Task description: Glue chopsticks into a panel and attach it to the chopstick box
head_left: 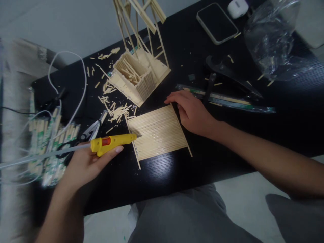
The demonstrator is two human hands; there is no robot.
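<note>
My left hand [87, 162] is closed around a yellow glue gun [112, 142] with an orange trigger; its nozzle touches the left edge of a flat panel of thin wooden sticks [157, 132] lying on the black table [227, 135]. My right hand [191, 111] rests with curled fingers on the panel's upper right corner, pressing it down. Behind the panel stands a stick-built model house [138, 76] with a tall frame rising out of view.
Scissors [86, 135] and wrapped stick bundles [48, 145] lie at the left beside a white cable [78, 84]. Loose stick offcuts [115, 109] are scattered near the model. A phone [217, 23], a clear plastic bag [273, 40] and long stick packs [227, 100] sit at the right.
</note>
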